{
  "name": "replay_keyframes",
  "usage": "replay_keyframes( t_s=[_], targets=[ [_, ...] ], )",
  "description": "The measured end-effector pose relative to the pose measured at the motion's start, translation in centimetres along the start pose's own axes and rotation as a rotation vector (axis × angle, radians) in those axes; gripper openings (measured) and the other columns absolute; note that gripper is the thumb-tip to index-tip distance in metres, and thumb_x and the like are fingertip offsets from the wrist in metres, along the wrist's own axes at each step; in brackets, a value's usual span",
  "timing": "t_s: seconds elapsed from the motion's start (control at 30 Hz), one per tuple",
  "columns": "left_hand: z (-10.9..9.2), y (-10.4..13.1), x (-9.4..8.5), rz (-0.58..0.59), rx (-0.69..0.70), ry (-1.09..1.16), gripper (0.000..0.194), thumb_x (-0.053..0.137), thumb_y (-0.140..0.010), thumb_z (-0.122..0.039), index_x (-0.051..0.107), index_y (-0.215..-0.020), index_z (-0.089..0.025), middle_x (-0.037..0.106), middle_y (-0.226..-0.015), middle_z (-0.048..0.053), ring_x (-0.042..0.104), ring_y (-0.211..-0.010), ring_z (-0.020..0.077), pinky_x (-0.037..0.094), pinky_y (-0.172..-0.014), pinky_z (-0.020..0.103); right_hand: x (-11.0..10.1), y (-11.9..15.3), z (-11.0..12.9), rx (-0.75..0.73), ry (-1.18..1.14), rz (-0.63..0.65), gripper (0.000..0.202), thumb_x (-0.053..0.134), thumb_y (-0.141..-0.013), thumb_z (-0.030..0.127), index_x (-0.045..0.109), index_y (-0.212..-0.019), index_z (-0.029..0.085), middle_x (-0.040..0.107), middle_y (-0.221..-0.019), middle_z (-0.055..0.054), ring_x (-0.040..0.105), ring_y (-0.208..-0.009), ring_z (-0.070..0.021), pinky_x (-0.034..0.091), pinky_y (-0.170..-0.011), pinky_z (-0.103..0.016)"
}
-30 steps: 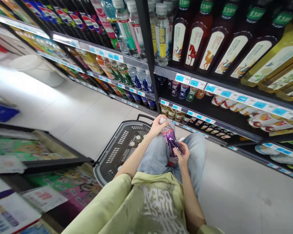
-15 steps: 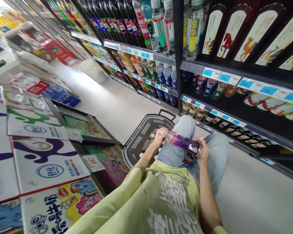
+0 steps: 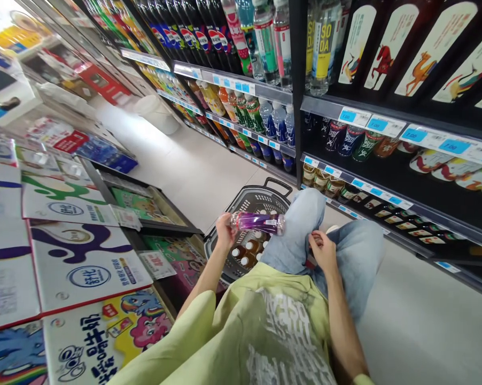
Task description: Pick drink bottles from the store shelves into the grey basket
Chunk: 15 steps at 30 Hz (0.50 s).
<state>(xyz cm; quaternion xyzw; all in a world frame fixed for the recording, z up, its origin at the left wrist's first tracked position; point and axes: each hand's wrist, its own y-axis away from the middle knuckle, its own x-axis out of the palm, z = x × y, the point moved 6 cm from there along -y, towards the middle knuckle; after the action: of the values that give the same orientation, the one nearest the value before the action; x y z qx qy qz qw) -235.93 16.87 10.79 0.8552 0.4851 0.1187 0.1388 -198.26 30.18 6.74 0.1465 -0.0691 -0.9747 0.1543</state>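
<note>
My left hand [image 3: 225, 232] is wrapped round the neck end of a plastic drink bottle [image 3: 259, 222] with a purple label. The bottle lies level over the dark shopping basket [image 3: 243, 205], its base beside my knee. Inside the basket stand several brown bottles [image 3: 252, 247] with white caps. Over my lap, apart from the bottle, my right hand [image 3: 323, 249] has its fingers curled in, and I see nothing in them.
Drink shelves [image 3: 325, 105] with bottles and price tags rise ahead and to the right. Stacked milk cartons [image 3: 88, 267] stand close on the left. Farther along the aisle floor is a white bucket [image 3: 157, 113].
My left hand has carried the bottle left, from above my lap to over the basket. My right hand has let go of the bottle's base and stays over my lap.
</note>
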Motion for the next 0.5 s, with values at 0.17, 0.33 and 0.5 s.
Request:
replay_keyframes(
  t_s=[0.17, 0.33, 0.5],
  targets=[
    [-2.3, -1.2, -5.6, -0.266, 0.175, -0.542, 0.039, 0.065, -0.076, -0.058, 0.043, -0.081, -0.026, 0.044, -0.060, -0.008, 0.044, -0.050, 0.0121, 0.040, -0.052, 0.026, 0.3, -0.3, 0.1, -0.006, 0.036, 0.000, 0.050, 0.066, -0.093, 0.071, 0.070, -0.095, 0.021, 0.078, -0.084, -0.009, 0.072, -0.062, -0.0229, 0.057, -0.058, -0.033],
    [-0.5, -3.3, -7.5, -0.299, 0.172, -1.158, 0.034, 0.064, -0.081, -0.057, 0.054, -0.082, -0.025, 0.067, -0.079, 0.004, 0.064, -0.086, 0.0248, 0.049, -0.083, 0.035, 0.4, -0.4, 0.0, 0.015, 0.039, -0.010, 0.050, 0.066, -0.092, 0.072, 0.069, -0.093, 0.022, 0.077, -0.083, -0.009, 0.071, -0.061, -0.0231, 0.057, -0.058, -0.033],
    [4.2, -5.9, -10.1, -0.208, 0.061, -1.276, 0.036, 0.061, -0.084, -0.058, 0.062, -0.093, -0.022, 0.074, -0.089, 0.011, 0.070, -0.091, 0.0288, 0.051, -0.083, 0.035, 0.8, -0.5, 0.0, 0.039, 0.049, 0.007, 0.048, 0.065, -0.093, 0.071, 0.066, -0.090, 0.023, 0.076, -0.078, -0.008, 0.071, -0.062, -0.0233, 0.057, -0.059, -0.033]
  ],
)
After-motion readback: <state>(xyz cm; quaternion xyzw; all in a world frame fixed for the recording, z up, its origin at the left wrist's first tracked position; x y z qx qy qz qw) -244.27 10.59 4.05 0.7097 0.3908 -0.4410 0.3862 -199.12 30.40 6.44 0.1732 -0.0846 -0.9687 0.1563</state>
